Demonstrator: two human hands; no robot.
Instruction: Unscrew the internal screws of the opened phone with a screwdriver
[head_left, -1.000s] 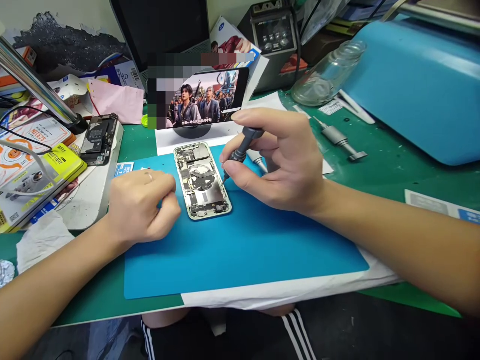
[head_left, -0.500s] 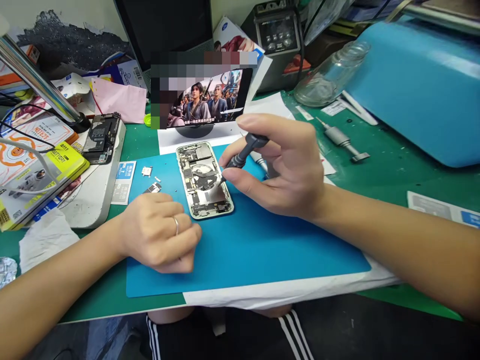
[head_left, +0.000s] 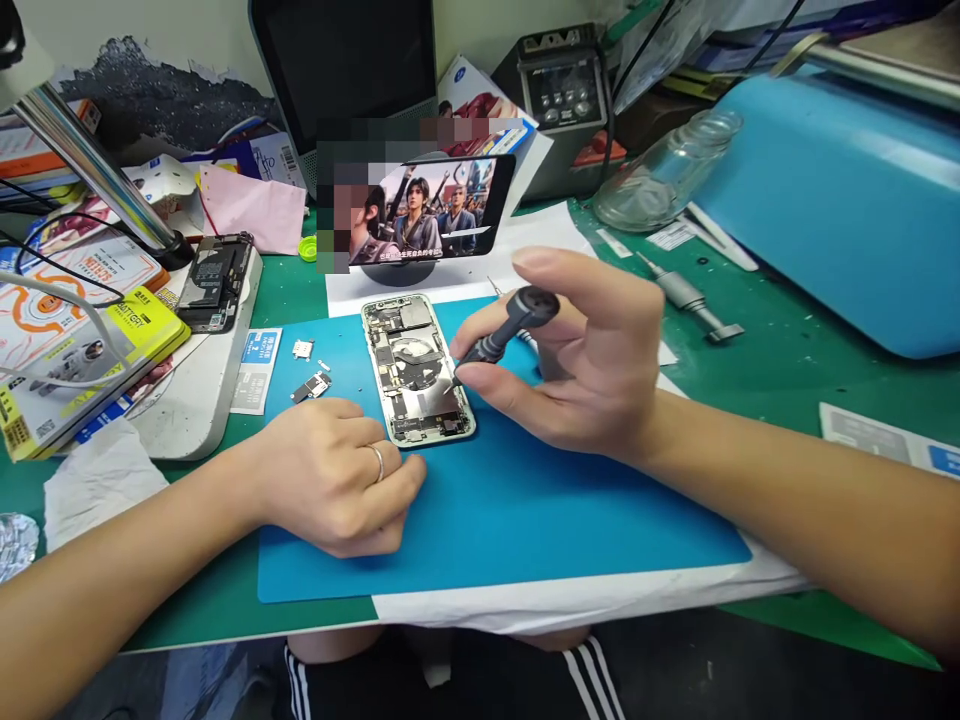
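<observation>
An opened smartphone (head_left: 418, 370) lies on the blue mat (head_left: 525, 520), its inner parts bare. Above its right edge, my right hand (head_left: 592, 360) grips a dark grey screwdriver (head_left: 504, 325) between thumb and fingers, tilted with the tip down toward the phone's lower half. Whether the tip touches is too small to tell. My left hand (head_left: 341, 480), a ring on one finger, rests closed on the mat just left of and below the phone. Its fingertips are curled under, hiding anything inside. Small metal phone parts (head_left: 311, 387) lie beyond the left hand.
A propped phone playing a video (head_left: 442, 210) stands behind the mat. At left, another opened phone (head_left: 214, 280) sits on a white block beside boxes (head_left: 97, 370). A glass jar (head_left: 667, 170) and a second screwdriver (head_left: 686, 293) lie at the right.
The whole view has shifted slightly. My left hand is a little nearer the phone's lower edge, and the screwdriver handle leans more to the right. Its grip is unchanged.
</observation>
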